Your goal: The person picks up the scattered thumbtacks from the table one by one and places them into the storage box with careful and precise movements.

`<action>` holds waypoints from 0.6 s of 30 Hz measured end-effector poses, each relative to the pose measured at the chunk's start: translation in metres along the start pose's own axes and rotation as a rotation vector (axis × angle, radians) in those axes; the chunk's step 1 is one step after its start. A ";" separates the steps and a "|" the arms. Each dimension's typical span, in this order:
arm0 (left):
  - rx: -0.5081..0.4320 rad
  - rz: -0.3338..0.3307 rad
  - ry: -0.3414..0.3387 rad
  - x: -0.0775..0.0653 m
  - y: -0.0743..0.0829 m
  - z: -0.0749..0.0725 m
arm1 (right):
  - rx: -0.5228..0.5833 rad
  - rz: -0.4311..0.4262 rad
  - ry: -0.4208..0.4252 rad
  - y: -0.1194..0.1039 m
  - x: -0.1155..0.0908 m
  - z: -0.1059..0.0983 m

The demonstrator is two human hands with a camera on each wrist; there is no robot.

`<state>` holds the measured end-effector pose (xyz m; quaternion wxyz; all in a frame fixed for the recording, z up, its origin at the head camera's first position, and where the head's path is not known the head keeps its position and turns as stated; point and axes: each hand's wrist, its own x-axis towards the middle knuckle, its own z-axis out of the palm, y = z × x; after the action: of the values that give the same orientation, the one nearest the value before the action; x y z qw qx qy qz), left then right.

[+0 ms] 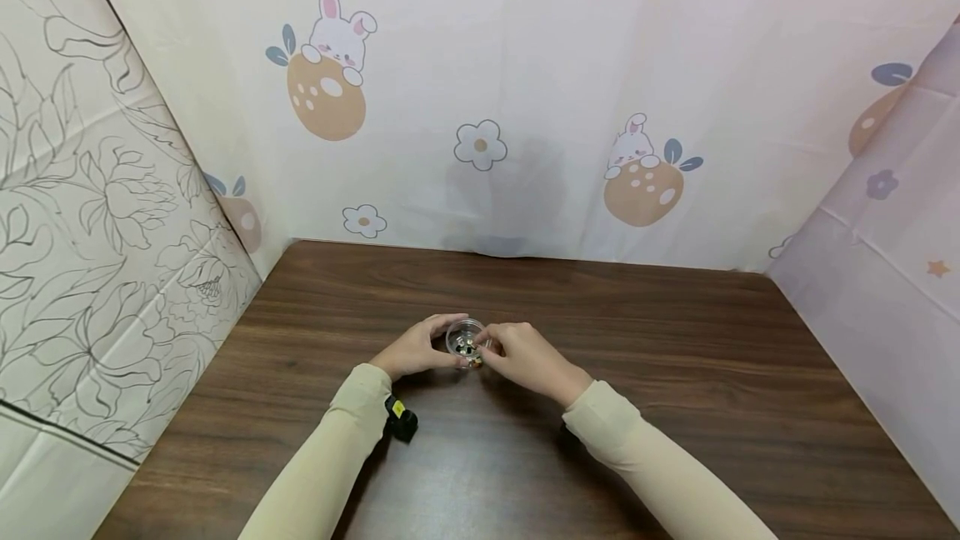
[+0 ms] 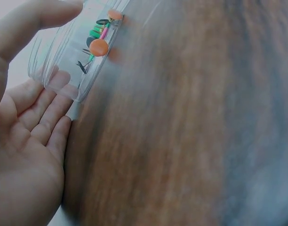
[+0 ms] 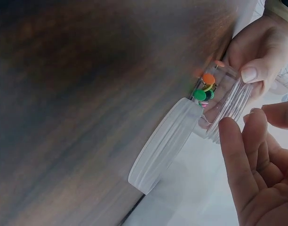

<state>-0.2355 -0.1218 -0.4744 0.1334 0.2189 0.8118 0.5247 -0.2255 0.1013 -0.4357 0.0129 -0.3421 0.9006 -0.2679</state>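
A small clear plastic jar (image 1: pixel 458 338) with a threaded mouth stands on the table, and my left hand (image 1: pixel 422 348) holds it between thumb and fingers. Inside lie several small round-headed pieces (image 2: pixel 99 47) in orange, green, black and pink; some show thin legs. My right hand (image 1: pixel 525 355) is at the jar's mouth, its fingers bent towards the rim. Whether those fingertips pinch a small piece cannot be made out. In the right wrist view a translucent white screw lid (image 3: pixel 164 147) stands on edge beside the jar.
The brown wood-grain table (image 1: pixel 675 340) spreads out around both hands. Behind it hangs a white curtain (image 1: pixel 517 90) printed with rabbits, fruit and flowers. A line-drawn floral curtain (image 1: pixel 97 215) closes the left side.
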 end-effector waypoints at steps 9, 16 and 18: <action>0.012 -0.009 0.008 0.007 -0.016 0.000 | -0.016 -0.022 0.016 -0.002 -0.003 0.000; -0.020 -0.002 -0.007 -0.001 0.002 0.000 | -0.028 -0.035 0.026 -0.002 -0.007 0.000; -0.026 -0.006 -0.015 -0.005 0.011 -0.001 | -0.034 -0.046 0.035 -0.002 -0.008 0.001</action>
<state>-0.2294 -0.1213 -0.4641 0.1440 0.2185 0.8047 0.5329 -0.2182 0.1044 -0.4363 -0.0148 -0.3584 0.8969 -0.2587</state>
